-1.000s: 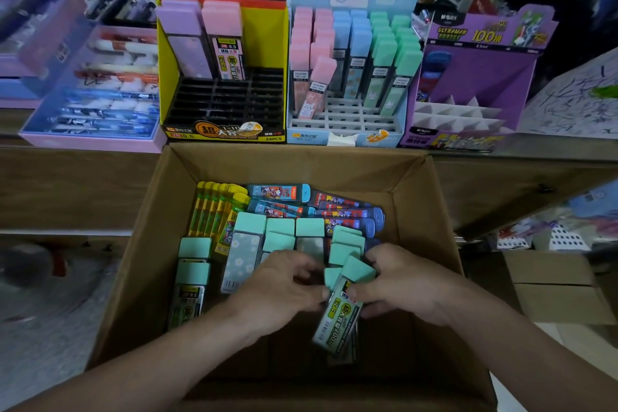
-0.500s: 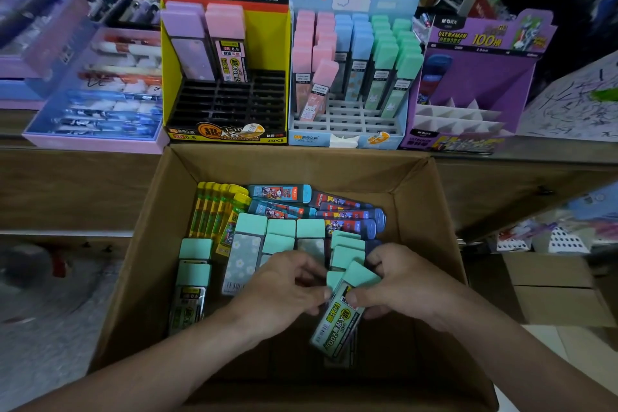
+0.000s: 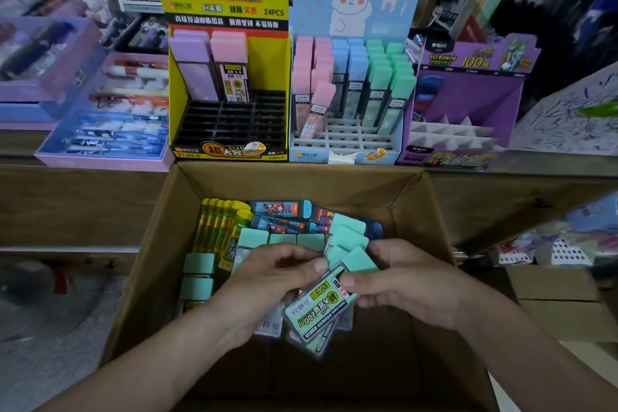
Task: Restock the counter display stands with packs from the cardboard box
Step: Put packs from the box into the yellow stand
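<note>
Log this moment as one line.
stage: pick | left hand: grips packs | right hand: grips packs | packs: over box | yellow stand: slots free

I see the wooden counter [image 3: 67,204] carrying four displays in a row: a lilac pen tray [image 3: 100,162], yellow stand [image 3: 230,152], blue bunny stand [image 3: 314,155] and purple stand [image 3: 468,94], sides touching.

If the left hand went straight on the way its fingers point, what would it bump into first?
The left hand points sideways toward the right hand, so it would probably press first into the mint-capped packs both hands hold; the right hand lies just beyond them.
</note>
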Motion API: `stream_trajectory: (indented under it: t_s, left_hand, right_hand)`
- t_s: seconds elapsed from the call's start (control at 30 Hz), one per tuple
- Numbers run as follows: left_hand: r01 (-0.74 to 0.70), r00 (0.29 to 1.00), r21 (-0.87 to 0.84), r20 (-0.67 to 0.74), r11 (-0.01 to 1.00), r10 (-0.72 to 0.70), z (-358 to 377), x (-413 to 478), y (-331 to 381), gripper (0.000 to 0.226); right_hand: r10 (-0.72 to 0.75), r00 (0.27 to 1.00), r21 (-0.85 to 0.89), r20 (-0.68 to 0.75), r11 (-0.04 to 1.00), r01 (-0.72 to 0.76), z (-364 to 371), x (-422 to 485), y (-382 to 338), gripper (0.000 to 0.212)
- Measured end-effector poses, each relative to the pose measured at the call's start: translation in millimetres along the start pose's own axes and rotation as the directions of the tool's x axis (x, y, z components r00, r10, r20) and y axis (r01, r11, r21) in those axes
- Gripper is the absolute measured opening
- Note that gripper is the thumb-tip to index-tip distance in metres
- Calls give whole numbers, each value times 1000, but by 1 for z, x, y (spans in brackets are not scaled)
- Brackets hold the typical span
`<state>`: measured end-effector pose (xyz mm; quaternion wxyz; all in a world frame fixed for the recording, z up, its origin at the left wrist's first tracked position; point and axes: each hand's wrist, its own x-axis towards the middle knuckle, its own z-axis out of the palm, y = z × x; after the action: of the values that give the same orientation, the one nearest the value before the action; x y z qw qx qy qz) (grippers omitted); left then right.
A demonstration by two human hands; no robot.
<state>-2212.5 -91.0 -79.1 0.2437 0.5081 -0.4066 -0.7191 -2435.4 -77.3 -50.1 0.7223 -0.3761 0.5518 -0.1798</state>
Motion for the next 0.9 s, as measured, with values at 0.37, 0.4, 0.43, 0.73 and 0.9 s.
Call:
stream_trajectory:
  t_s: [0.37,0.4,0.43,0.73,0.9]
  left_hand:
    - [277,915,-303,372,912,-154,-1,-4,30,85]
    - [280,906,-293,395,914,-151,-6,-7,28,79]
    - [270,906,-291,399,918,-141,-10,-10,28,72]
    - [-66,991,-353,83,933,102,-20,-25,44,45]
    - [-188,982,-428,-57,884,181,-28,-33,52,41]
  right_hand:
    - [-223,971,-29,90,974,226,7,6,-39,50]
    - [-230,969,-40,90,971,235,7,7,-43,49]
    - [-239,967,-51,89,968,245,7,9,-47,47]
    - [-405,913,-199,-52,900,388,29,17,-75,27]
    - [-493,850,-213,-184,865,455,47,23,-84,34]
